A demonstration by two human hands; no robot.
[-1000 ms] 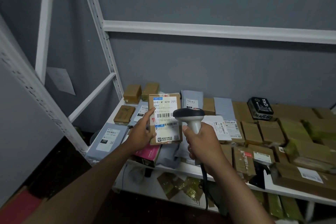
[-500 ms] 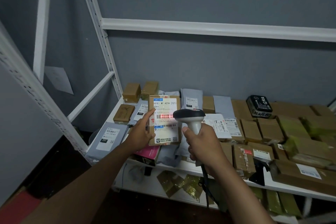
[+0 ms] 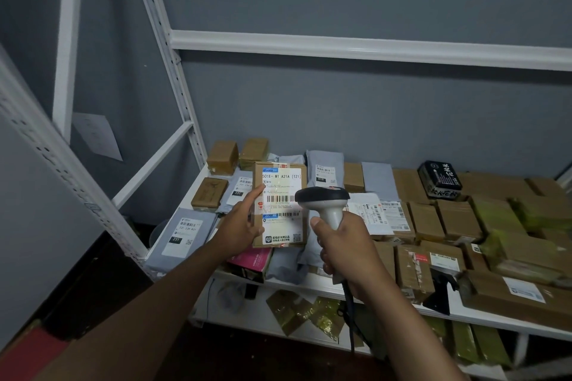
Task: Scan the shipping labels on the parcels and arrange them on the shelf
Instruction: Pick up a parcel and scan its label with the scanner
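Brown cardboard is what matters at this moment: a small box (image 3: 280, 206) stands upright in the air above the front left of the shelf (image 3: 309, 283), its white shipping label (image 3: 281, 195) turned toward the person. The left hand (image 3: 241, 226) grips the box by its left edge, thumb over the front. The right hand (image 3: 343, 252) is wrapped round the handle of a grey scanner (image 3: 323, 201), whose head sits just in front of the label's right side. No red scan line shows on the barcode, so whether this box is logged cannot be told. It has not been set down. Behind it, many cardboard boxes (image 3: 458, 219) lie in rough rows on the right, while grey mailer bags (image 3: 182, 233) lie loosely on the left. Judging by that jumble, much scanning and arranging probably remains.
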